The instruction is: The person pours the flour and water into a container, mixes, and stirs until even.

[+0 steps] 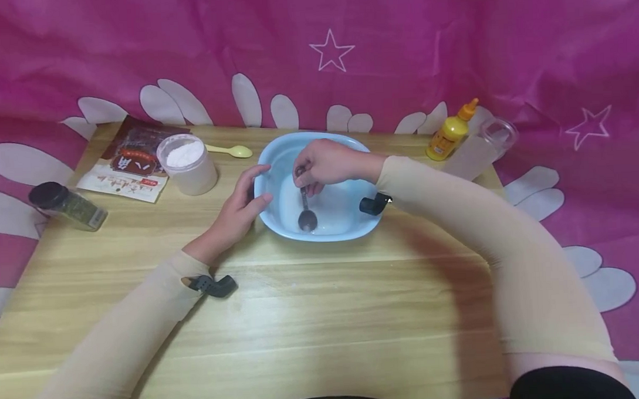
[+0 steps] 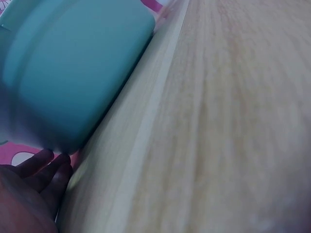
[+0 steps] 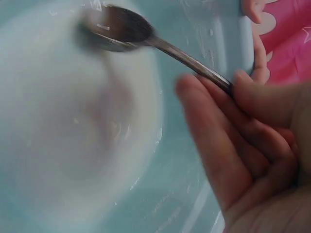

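Observation:
A light blue plastic basin point(image 1: 321, 237) stands on the table with cloudy whitish liquid point(image 3: 63, 145) in it. My right hand point(image 1: 329, 164) pinches the handle of a metal spoon point(image 3: 194, 64) between thumb and fingers, over the basin. The spoon's bowl points down toward the basin's near side, at the liquid; in the right wrist view it looks wet. At the basin's left rim my left hand point(image 1: 237, 205) holds on, thumb and index fingertip over the edge. Its other fingers point(image 2: 56, 179) lie by the outer wall in the left wrist view.
Left of the basin are an open tub of white powder point(image 1: 188, 169), a yellow plastic spoon point(image 1: 235, 151), a brown and white packet point(image 1: 133, 165) and a black-lidded jar point(image 1: 73, 205). On the right stand a yellow squeeze bottle point(image 1: 449, 137) and a clear container point(image 1: 473, 153).

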`<state>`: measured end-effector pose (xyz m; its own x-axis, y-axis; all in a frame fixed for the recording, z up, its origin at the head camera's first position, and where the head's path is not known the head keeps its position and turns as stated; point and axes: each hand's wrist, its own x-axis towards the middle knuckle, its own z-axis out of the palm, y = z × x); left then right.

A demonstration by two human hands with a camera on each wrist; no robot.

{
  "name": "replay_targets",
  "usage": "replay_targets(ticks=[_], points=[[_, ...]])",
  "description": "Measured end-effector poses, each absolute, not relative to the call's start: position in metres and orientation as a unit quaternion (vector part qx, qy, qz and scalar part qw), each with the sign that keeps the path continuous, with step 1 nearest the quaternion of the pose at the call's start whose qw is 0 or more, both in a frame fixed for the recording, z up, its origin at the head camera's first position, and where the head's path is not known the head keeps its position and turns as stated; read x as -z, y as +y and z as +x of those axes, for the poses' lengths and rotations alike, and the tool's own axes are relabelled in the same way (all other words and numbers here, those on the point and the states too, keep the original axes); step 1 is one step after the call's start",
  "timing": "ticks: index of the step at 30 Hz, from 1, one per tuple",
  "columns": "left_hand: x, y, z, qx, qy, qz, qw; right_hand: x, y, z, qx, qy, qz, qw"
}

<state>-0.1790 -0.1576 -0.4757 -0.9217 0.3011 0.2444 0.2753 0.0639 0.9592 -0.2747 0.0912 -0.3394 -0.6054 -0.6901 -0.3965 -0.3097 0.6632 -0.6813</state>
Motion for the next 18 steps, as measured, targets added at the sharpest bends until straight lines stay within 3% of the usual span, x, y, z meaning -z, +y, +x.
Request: replay_targets(ticks=[7,11,15,18], points=[[0.480,-0.157,-0.176,-0.658,0.727,0.195,0.007,0.344,0.091,-0.284,0.295,0.904,-0.249,0.185],[0.478,-0.157,-0.176,-0.650,0.736,0.189,0.008,0.340,0.106,-0.289,0.249,0.933,-0.225,0.130],[0.475,-0.158,-0.177,-0.645,0.741,0.187,0.009,0.329,0.118,-0.287,0.154,0.946,-0.256,0.122],[0.474,-0.158,-0.178,-0.646,0.740,0.188,0.007,0.321,0.118,-0.281,0.104,0.936,-0.291,0.171]])
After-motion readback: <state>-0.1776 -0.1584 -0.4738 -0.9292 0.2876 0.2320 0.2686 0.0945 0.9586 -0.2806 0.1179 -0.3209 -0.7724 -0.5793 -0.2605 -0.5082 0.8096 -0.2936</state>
